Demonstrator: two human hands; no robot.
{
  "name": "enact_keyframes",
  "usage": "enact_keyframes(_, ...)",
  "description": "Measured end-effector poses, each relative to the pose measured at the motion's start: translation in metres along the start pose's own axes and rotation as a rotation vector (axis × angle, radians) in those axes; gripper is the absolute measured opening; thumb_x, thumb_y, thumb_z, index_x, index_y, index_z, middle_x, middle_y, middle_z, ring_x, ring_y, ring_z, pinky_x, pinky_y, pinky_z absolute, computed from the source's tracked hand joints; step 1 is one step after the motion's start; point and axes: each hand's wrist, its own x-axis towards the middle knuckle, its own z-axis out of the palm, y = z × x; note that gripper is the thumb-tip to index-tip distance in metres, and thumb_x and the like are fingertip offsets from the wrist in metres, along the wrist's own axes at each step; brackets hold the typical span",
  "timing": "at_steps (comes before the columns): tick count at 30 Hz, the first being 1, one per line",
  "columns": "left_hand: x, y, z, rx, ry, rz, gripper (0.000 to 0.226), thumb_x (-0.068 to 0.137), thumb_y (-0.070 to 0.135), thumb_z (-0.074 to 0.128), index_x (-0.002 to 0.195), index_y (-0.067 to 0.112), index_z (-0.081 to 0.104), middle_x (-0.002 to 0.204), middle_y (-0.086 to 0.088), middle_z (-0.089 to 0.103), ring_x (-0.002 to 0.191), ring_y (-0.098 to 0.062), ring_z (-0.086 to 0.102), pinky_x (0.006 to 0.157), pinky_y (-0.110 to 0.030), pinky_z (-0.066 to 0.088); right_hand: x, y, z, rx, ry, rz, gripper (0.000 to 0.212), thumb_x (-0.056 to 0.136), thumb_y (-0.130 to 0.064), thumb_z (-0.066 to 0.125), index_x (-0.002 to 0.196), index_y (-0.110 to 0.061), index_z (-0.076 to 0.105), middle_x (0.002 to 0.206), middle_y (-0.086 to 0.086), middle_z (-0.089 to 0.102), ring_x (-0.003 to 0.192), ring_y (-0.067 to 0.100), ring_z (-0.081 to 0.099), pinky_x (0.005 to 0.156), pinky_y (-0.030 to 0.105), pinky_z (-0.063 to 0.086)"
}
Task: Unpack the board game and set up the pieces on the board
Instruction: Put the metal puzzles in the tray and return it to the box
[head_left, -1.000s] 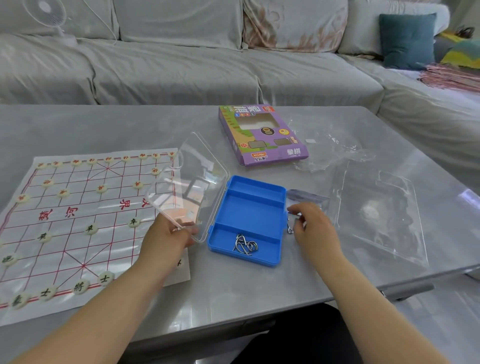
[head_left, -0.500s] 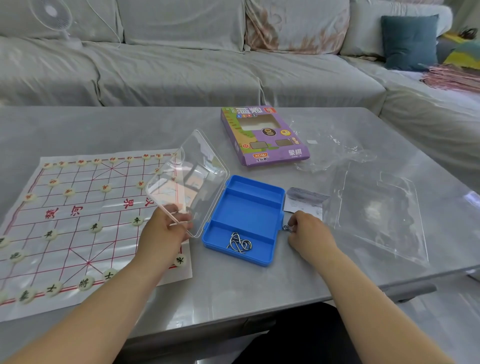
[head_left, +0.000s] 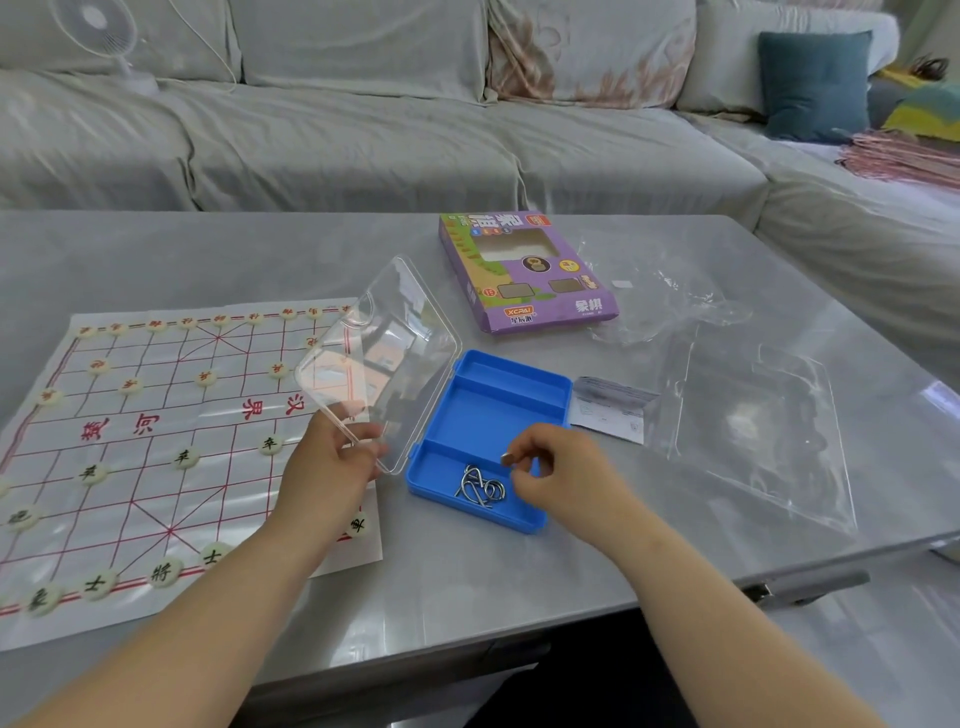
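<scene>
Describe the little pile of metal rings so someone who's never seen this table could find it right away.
Start at the blue plastic case lying open in the middle of the grey table, just right of the paper chess board. The metal rings lie in its nearest, narrow compartment, just below the right hand. They are the only shiny, tangled wire loops there; the case's other compartments look empty.

A paper game board (head_left: 156, 441), white with a red grid and red characters, lies flat with round cream pieces (head_left: 182, 458) set on its line crossings. Just right of the board sits a blue plastic case (head_left: 493, 415), its clear hinged lid (head_left: 384, 358) raised and tilted over the board's right edge. Behind the case lies the purple cardboard game box (head_left: 524, 273), flat.
</scene>
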Motion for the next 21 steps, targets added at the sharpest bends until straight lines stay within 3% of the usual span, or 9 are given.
enact_keyframes(3, -0.001, 0.000, 0.000, -0.017, 0.001, 0.015, 0.015, 0.091, 0.009, 0.047, 0.105, 0.015, 0.047, 0.089, 0.006, 0.058, 0.088, -0.019, 0.058, 0.089, -0.037, 0.046, 0.006, 0.005, 0.012, -0.096, -0.064, -0.011, 0.020, 0.082, -0.004, 0.053, 0.096, -0.014, 0.063, 0.066, -0.019, 0.046, 0.051, 0.002, 0.041, 0.052, 0.008, 0.032)
enact_keyframes(6, -0.001, 0.000, -0.001, -0.025, -0.006, 0.033, 0.013, 0.093, 0.014, 0.044, 0.106, 0.017, 0.047, 0.088, 0.008, 0.058, 0.092, -0.021, 0.058, 0.091, -0.039, 0.046, 0.012, 0.015, 0.000, -0.100, 0.028, 0.007, 0.022, 0.084, -0.009, 0.056, 0.105, -0.015, 0.061, 0.077, -0.019, 0.050, 0.061, -0.001, 0.042, 0.061, 0.010, 0.033)
enact_keyframes(8, 0.000, 0.001, -0.001, -0.033, -0.013, 0.035, 0.020, 0.094, 0.012, 0.044, 0.113, 0.014, 0.048, 0.096, 0.003, 0.059, 0.094, -0.020, 0.058, 0.091, -0.039, 0.046, 0.018, 0.023, -0.016, -0.184, 0.195, 0.017, 0.026, 0.085, -0.007, 0.054, 0.109, -0.011, 0.061, 0.097, -0.006, 0.059, 0.085, 0.006, 0.048, 0.079, 0.016, 0.034)
enact_keyframes(10, 0.000, 0.001, -0.001, -0.044, -0.014, 0.034, 0.023, 0.094, 0.009, 0.043, 0.115, 0.016, 0.047, 0.101, 0.000, 0.058, 0.095, -0.020, 0.058, 0.090, -0.037, 0.046, 0.025, 0.033, -0.033, -0.347, 0.350, 0.059, 0.031, 0.085, -0.004, 0.052, 0.114, -0.008, 0.059, 0.117, 0.007, 0.055, 0.111, 0.022, 0.043, 0.092, 0.021, 0.027)
enact_keyframes(12, 0.001, 0.001, -0.001, -0.049, -0.010, 0.034, 0.021, 0.094, 0.008, 0.042, 0.111, 0.020, 0.045, 0.103, 0.000, 0.058, 0.095, -0.020, 0.058, 0.089, -0.036, 0.046, 0.034, 0.044, -0.047, -0.450, 0.392, 0.108, 0.038, 0.085, -0.003, 0.050, 0.122, -0.008, 0.053, 0.129, 0.008, 0.048, 0.122, 0.025, 0.035, 0.098, 0.022, 0.022)
enact_keyframes(15, 0.002, 0.000, -0.001, -0.040, -0.006, 0.034, 0.027, 0.094, 0.008, 0.042, 0.120, 0.014, 0.046, 0.103, 0.000, 0.058, 0.096, -0.021, 0.057, 0.089, -0.037, 0.046, 0.046, 0.053, -0.053, -0.519, 0.240, 0.186, 0.040, 0.088, -0.007, 0.046, 0.129, -0.010, 0.047, 0.135, 0.005, 0.047, 0.126, 0.024, 0.036, 0.100, 0.026, 0.025)
enact_keyframes(19, 0.004, 0.000, -0.002, -0.045, -0.002, 0.034, 0.030, 0.094, 0.005, 0.043, 0.122, 0.013, 0.047, 0.101, 0.000, 0.058, 0.092, -0.019, 0.058, 0.082, -0.032, 0.046, 0.048, 0.054, -0.041, -0.709, 0.051, 0.212, 0.026, 0.091, -0.022, 0.043, 0.111, -0.010, 0.055, 0.119, 0.006, 0.056, 0.109, 0.026, 0.052, 0.083, 0.029, 0.039)
enact_keyframes(21, 0.004, 0.001, -0.002, -0.049, 0.003, 0.034, 0.028, 0.094, 0.005, 0.043, 0.119, 0.016, 0.048, 0.102, 0.000, 0.058, 0.091, -0.018, 0.058, 0.075, -0.026, 0.046, 0.047, 0.054, -0.036, -0.763, 0.022, 0.204, 0.027, 0.092, -0.026, 0.042, 0.111, -0.011, 0.054, 0.119, 0.006, 0.055, 0.108, 0.026, 0.053, 0.082, 0.029, 0.040)
